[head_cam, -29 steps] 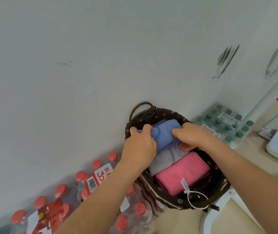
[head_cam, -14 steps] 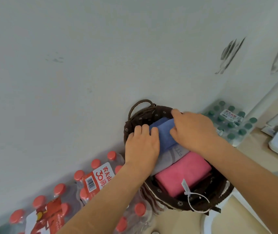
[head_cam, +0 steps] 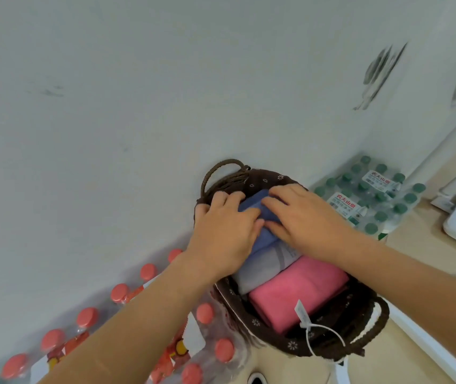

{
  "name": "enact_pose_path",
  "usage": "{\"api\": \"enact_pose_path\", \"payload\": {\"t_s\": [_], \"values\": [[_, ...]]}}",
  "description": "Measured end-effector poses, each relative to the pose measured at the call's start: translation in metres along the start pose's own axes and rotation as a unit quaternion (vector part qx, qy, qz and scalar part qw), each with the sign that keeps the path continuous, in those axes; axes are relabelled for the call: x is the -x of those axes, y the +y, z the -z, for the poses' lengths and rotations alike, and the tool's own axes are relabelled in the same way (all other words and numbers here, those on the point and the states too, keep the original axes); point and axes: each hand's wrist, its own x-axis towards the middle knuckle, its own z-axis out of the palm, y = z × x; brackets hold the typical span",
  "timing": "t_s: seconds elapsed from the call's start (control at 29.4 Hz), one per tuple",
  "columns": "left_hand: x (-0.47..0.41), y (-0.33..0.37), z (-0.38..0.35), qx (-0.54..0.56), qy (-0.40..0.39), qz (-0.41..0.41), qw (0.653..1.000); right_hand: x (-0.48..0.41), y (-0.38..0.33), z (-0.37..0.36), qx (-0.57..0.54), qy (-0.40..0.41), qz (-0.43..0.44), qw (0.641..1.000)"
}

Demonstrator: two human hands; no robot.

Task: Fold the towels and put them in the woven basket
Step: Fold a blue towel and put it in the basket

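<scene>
Blue towel [head_cam: 267, 239] folded, at far end of woven basket [head_cam: 332, 347], touching grey towel [head_cam: 260, 267]. Left grip [head_cam: 221, 228] and right grip [head_cam: 304, 217] flat, pressing it. Judged soft, light, springy; hold by folded edges.

1. The woven basket [head_cam: 265, 178] is dark brown and oval, with a flowered lining and a rope handle at each end. Its long side runs from 11 o'clock to 5 o'clock.
2. The blue towel [head_cam: 251, 202] lies folded at the 11 o'clock end, partly hidden.
3. The grey towel [head_cam: 263, 267] lies folded in the middle, touching the blue towel.
4. The pink towel [head_cam: 296, 295] lies folded at the 5 o'clock end, touching the grey towel.
</scene>
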Motion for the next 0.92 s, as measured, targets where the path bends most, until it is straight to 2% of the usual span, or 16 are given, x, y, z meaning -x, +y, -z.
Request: {"api": "enact_pose_path", "payload": {"t_s": [0.03, 0.07, 0.24, 0.34, 0.37, 0.44, 0.51, 0.58, 0.61, 0.68, 0.75, 0.85, 0.92], "values": [[-0.001, -0.002, 0.003, 0.023, 0.056, -0.015, 0.998, 0.001, 0.002, 0.002, 0.012, 0.05, 0.017, 0.999], [0.0, -0.003, 0.003, 0.036, 0.07, -0.029, 0.996, 0.003, 0.003, 0.004, 0.001, 0.067, 0.021, 0.998], [0.0, 0.006, -0.02, -0.065, 0.038, -0.042, 0.996, 0.012, 0.002, -0.011, -0.019, 0.03, 0.001, 0.999], [-0.005, 0.001, -0.024, -0.1, 0.072, -0.061, 0.99, 0.016, 0.006, -0.007, -0.089, 0.017, -0.013, 0.996], [-0.005, -0.002, -0.023, -0.091, 0.073, -0.07, 0.991, 0.018, 0.008, -0.001, -0.128, 0.018, -0.031, 0.991], [-0.003, -0.006, -0.014, -0.002, 0.084, -0.072, 0.994, 0.023, 0.011, 0.013, -0.165, 0.03, -0.053, 0.984], [-0.002, -0.009, -0.002, 0.109, 0.131, -0.046, 0.984, 0.026, 0.011, 0.024, -0.169, 0.056, -0.062, 0.982], [-0.002, -0.014, 0.005, 0.142, 0.159, -0.012, 0.977, 0.027, 0.008, 0.03, -0.173, 0.08, -0.068, 0.979], [-0.001, -0.015, 0.007, 0.134, 0.138, 0.009, 0.981, 0.029, 0.007, 0.031, -0.18, 0.089, -0.078, 0.977], [0.002, -0.015, 0.01, 0.093, 0.03, 0.062, 0.993, 0.03, 0.006, 0.032, -0.192, 0.088, -0.102, 0.972], [0.002, -0.012, 0.013, 0.062, -0.051, 0.083, 0.993, 0.028, 0.006, 0.033, -0.191, 0.058, -0.119, 0.973], [0.006, -0.005, 0.024, 0.165, -0.052, 0.078, 0.982, 0.025, 0.003, 0.038, -0.207, 0.008, -0.127, 0.97], [0.011, -0.004, 0.031, 0.22, -0.043, 0.057, 0.973, 0.028, 0.003, 0.047, -0.301, -0.027, -0.113, 0.947]]}}
